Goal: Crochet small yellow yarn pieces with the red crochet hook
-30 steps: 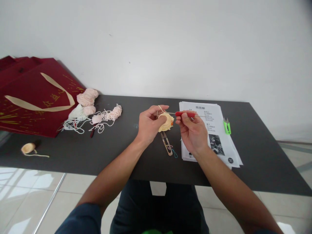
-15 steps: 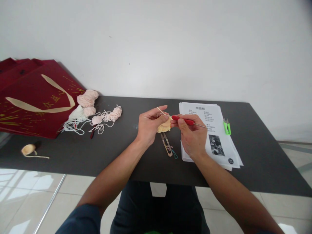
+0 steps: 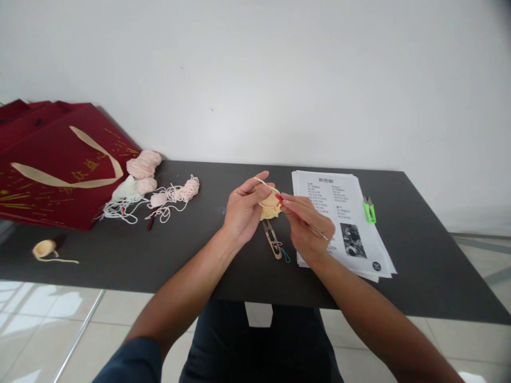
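Between thumb and fingers my left hand (image 3: 244, 208) grips a pale yellow crochet piece (image 3: 271, 205), and a strand of yarn runs over its raised index finger. My right hand (image 3: 309, 223) is closed around a crochet hook (image 3: 278, 197) with a red grip; its metal shaft pokes out behind toward the lower right. The hook's front end meets the right edge of the yellow piece, where fingers hide its tip. Just below the work, metal thread snips (image 3: 272, 239) with a teal loop lie on the dark table (image 3: 191, 255).
Printed sheets (image 3: 327, 186) lie at right, with green-handled snips (image 3: 369, 210) beside them. Pink and white yarn (image 3: 143, 166) sits at left by a dark red gift bag (image 3: 59, 154). A small cream crochet cup (image 3: 44, 248) with a yarn tail lies near the front left edge.
My right hand has turned, so the hook now points more downward behind it and its red grip is mostly covered. More of the yellow piece shows in my left hand.
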The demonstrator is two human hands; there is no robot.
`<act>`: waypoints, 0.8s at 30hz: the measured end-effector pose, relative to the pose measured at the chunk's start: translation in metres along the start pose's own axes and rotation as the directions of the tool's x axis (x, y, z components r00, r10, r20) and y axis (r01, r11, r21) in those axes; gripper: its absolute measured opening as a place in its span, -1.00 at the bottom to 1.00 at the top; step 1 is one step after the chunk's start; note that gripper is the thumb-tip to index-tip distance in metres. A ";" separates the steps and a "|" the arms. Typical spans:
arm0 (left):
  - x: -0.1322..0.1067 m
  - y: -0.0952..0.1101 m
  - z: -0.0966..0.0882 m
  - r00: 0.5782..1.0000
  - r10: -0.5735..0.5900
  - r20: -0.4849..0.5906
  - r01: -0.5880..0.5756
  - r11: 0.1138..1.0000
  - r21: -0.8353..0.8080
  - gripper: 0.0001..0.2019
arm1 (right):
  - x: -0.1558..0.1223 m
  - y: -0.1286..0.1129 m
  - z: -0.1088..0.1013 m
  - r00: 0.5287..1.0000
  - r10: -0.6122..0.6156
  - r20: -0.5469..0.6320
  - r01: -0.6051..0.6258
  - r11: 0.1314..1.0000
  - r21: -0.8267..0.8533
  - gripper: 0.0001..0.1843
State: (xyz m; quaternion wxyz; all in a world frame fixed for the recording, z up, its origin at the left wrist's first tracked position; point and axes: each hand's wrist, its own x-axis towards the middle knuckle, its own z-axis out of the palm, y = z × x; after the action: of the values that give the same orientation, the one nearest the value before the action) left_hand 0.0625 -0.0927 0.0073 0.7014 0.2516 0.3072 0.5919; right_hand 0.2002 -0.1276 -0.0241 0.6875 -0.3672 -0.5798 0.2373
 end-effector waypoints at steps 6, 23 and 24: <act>0.001 0.002 -0.001 0.999 -0.013 0.040 0.012 0.999 0.033 -0.60 | 0.015 0.001 0.000 0.922 0.388 0.020 -0.361 0.838 0.410 -0.89; -0.002 -0.001 -0.002 0.996 0.079 0.036 -0.083 0.988 0.128 -0.64 | 0.029 -0.003 -0.009 0.910 0.412 0.047 -0.386 0.800 0.459 -0.79; -0.002 0.000 -0.002 0.996 0.083 0.034 -0.087 0.987 0.132 -0.63 | 0.030 -0.003 -0.010 0.913 0.406 0.038 -0.378 0.807 0.455 -0.79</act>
State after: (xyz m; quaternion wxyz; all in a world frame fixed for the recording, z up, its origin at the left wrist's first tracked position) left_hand 0.0608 -0.0947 0.0059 0.6616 0.3193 0.3250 0.5956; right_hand 0.2157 -0.1094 -0.0041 0.7071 -0.3156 -0.3990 0.4911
